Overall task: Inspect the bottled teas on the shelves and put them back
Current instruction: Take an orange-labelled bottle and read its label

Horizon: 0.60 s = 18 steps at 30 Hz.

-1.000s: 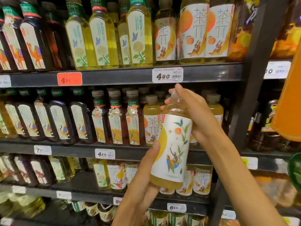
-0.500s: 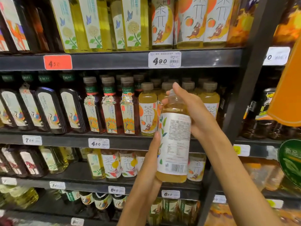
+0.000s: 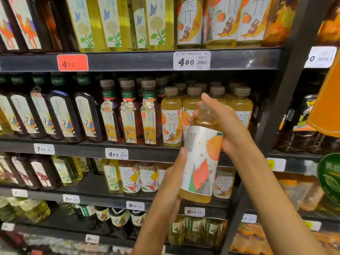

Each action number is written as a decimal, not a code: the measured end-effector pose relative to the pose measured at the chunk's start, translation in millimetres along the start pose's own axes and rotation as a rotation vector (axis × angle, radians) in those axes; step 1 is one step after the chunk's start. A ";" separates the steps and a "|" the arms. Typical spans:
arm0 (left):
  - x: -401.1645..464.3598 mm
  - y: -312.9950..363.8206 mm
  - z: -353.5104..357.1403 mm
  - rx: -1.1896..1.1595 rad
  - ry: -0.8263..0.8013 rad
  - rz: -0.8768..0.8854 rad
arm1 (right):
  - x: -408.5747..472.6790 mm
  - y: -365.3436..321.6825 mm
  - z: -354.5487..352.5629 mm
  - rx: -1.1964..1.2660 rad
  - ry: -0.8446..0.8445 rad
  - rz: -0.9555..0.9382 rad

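Note:
A yellow tea bottle [image 3: 200, 159] with a white label showing an orange fruit is held upright and slightly tilted in front of the middle shelf [image 3: 143, 153]. My left hand [image 3: 171, 183] grips its lower part from the left, thumb along the label. My right hand [image 3: 226, 126] wraps around its neck and upper part, hiding the cap. Behind it, matching yellow tea bottles [image 3: 171, 116] stand in a row on the middle shelf.
Dark bottles [image 3: 62, 116] and red-brown bottles [image 3: 128, 115] fill the middle shelf to the left. Green-yellow bottles [image 3: 114, 23] stand above, more tea bottles [image 3: 128, 177] below. A black upright post [image 3: 276, 111] borders the shelves on the right. An orange sign [image 3: 327, 107] hangs at far right.
The bottle has been turned in my hands: first the monkey picture faced me, then the text and barcode side, now the orange fruit side. The view has dipped slightly.

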<state>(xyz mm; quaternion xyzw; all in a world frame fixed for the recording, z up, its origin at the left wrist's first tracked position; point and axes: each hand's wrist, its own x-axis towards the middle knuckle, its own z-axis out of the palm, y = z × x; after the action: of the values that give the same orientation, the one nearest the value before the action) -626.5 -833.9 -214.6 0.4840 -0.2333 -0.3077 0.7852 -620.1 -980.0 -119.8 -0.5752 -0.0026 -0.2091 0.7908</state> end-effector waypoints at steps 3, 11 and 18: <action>-1.6 -0.4 0.7 -0.137 -0.007 -0.032 | -2.2 1.2 1.1 0.002 0.008 0.016; -14.3 7.1 10.5 -0.552 -0.281 -0.215 | -6.2 3.9 17.3 0.314 -0.250 0.210; -23.9 13.5 4.9 -0.400 -0.147 -0.205 | 1.3 10.0 15.2 0.126 -0.133 0.223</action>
<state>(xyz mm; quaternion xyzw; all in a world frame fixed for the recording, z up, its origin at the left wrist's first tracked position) -643.0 -815.4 -202.0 0.3161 -0.1736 -0.4603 0.8112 -612.0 -964.1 -123.4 -0.5336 -0.0042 -0.0805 0.8419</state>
